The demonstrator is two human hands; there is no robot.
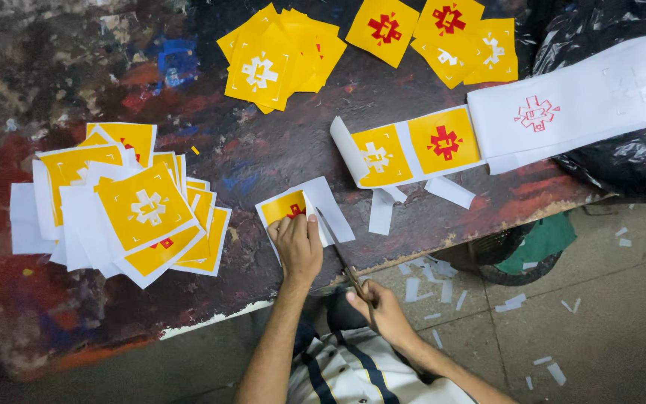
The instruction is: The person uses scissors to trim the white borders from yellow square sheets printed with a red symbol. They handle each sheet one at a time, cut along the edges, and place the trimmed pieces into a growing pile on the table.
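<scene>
Right hand (379, 307) nearest, closed on scissors (340, 258) cutting beside a yellow sticker sheet (300, 209) pinned flat on the tabletop (263, 161) by left hand (298, 243); trimming underway, and next likely needs a steady cut along the white margin.

My left hand (298, 243) lies palm down ahead of me, fingers (293, 224) held together and pressed flat, thumb tucked along the side, forearm bare and running straight back toward my body. My right hand (383, 308) sits lower and nearer to me, curled into a closed grip with the knuckles up, wrist bent a little, its bare forearm angling out to my right.
</scene>
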